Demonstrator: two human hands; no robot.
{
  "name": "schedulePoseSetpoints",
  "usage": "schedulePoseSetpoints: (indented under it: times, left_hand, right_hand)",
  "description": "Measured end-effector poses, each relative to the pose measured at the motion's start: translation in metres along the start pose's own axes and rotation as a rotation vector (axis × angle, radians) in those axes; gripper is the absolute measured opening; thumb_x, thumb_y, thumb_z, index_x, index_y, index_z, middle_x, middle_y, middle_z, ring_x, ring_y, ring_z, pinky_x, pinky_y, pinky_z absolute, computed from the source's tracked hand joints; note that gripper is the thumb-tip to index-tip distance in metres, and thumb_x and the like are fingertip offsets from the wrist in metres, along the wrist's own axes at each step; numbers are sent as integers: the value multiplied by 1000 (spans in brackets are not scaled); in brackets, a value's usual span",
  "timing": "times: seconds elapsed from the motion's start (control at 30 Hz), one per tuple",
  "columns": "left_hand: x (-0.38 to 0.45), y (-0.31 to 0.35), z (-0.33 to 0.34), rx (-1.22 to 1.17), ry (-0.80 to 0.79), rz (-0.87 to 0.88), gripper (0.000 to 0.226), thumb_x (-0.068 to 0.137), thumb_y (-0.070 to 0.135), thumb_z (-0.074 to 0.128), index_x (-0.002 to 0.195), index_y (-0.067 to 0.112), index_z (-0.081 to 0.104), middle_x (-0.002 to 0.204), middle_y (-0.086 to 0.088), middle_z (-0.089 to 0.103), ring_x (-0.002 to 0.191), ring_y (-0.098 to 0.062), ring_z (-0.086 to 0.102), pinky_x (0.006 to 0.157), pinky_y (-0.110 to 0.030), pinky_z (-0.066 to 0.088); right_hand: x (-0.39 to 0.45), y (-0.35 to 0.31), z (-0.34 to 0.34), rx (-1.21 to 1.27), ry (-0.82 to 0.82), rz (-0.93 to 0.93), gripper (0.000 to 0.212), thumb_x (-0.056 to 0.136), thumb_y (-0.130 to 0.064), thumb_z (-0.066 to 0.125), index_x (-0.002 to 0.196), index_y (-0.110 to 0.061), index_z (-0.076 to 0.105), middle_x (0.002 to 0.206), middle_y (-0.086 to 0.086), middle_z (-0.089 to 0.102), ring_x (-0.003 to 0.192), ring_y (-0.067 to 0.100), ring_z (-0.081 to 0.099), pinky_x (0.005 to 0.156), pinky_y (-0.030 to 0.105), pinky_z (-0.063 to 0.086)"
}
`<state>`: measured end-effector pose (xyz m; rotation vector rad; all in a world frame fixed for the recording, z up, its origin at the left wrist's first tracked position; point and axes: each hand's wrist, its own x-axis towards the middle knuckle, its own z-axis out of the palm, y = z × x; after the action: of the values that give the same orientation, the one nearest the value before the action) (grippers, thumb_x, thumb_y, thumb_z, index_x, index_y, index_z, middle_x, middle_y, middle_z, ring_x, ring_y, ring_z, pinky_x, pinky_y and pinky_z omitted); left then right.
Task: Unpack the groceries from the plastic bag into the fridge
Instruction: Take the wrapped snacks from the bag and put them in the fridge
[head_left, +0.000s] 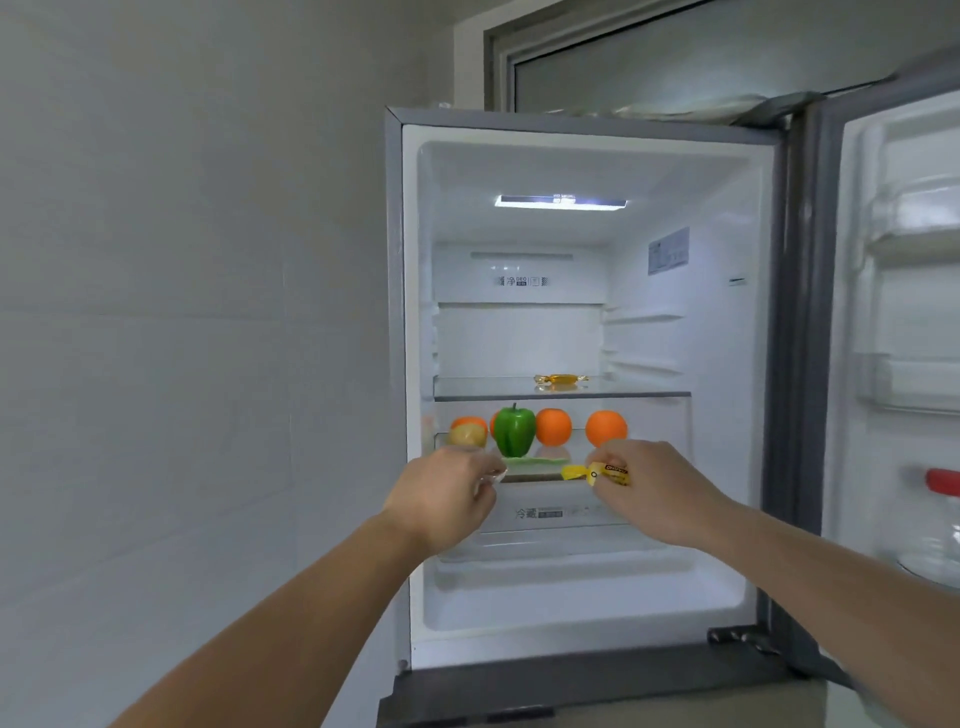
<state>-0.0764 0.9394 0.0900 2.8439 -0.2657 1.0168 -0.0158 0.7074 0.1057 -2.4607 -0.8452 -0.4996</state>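
Both reaching into open fridge – right hand pinching yellow packet at lower shelf edge, left hand curled on something clear – near green pepper

We see the white, lit fridge interior wide open in front, its grey-edged door swung clear to the right. Above the upper glass shelf lies tall free room, broken only by a small gold-wrapped candy toward the back. The shelf below is crowded: a glossy green bell pepper, three round oranges and a pale potato line it, leaving gaps between the two right-hand oranges and at the far right. Our own two hands fill its front edge.
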Motion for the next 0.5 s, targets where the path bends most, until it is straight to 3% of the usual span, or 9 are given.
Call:
schedulePoseSetpoints:
  times: [0.07, 0.17, 0.33, 0.4, 0.5]
  left_hand:
    - [15, -5, 7, 36, -3, 3, 30, 92, 21, 48, 117, 27, 65, 114, 6, 65, 104, -21, 60, 79, -34, 50]
    - [42, -9, 18, 43, -7, 6, 31, 94, 23, 48, 121, 27, 63, 117, 6, 64, 107, -19, 58, 80, -27, 44]
    - [98, -17, 26, 46, 3, -37, 41, 88, 38, 41, 120, 26, 64, 110, 6, 68, 101, -17, 61, 84, -34, 49]
    - [126, -19, 26, 56, 41, -61, 45, 84, 35, 39, 120, 23, 64, 117, 6, 64, 106, -17, 58, 87, -34, 48]
    - [164, -21, 33, 79, 72, -93, 34, 92, 22, 47, 122, 19, 63, 123, 2, 51, 107, -17, 55, 90, -32, 46]
  right_hand:
    - [18, 9, 9, 7, -10, 0, 17, 90, -24, 49, 95, -15, 63, 79, 9, 65, 58, 16, 53, 54, 30, 42]
    - [51, 27, 17, 19, 11, -22, 13, 88, -27, 51, 93, -24, 62, 80, 5, 65, 66, 19, 61, 61, 36, 50]
    - [116, 53, 14, 98, 98, -67, 15, 83, -29, 50, 88, -26, 64, 77, -4, 64, 71, 16, 59, 68, 35, 50]
    - [143, 62, 10, 149, 140, -75, 16, 82, -27, 53, 90, -23, 66, 82, -3, 66, 76, 20, 60, 71, 36, 51]
    - [180, 75, 7, 207, 177, -104, 13, 81, -24, 56, 87, -22, 67, 76, -1, 65, 70, 20, 59, 66, 33, 49]
